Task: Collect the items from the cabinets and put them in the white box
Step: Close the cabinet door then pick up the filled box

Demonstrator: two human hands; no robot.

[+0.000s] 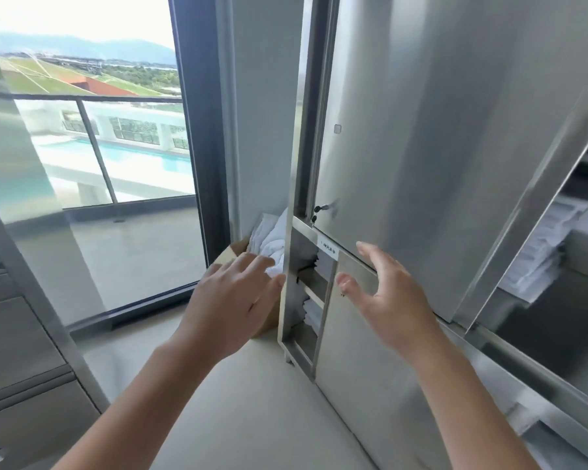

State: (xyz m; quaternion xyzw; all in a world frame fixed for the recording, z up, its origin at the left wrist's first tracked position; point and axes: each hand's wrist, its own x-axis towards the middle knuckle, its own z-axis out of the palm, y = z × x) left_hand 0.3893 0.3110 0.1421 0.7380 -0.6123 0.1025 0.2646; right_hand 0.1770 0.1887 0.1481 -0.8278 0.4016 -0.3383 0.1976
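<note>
Inside the cabinet's (350, 351) open lower-left corner: folded white items (311, 312) stacked flat, ahead between left hand (233, 300) and right hand (387, 296), both spread wide, holding nothing.

Left hand (231, 300) and cabinet frame (293, 259) hide most of the cardboard box (230, 254)

Gleaming brushed silver-grey all over the cabinet (421, 130). Showing white in the cloth (272, 245) just left of the cabinet, tan in the cardboard box (230, 254) holding it. Showing black characters on a white label (329, 249) on the cabinet front.
</note>
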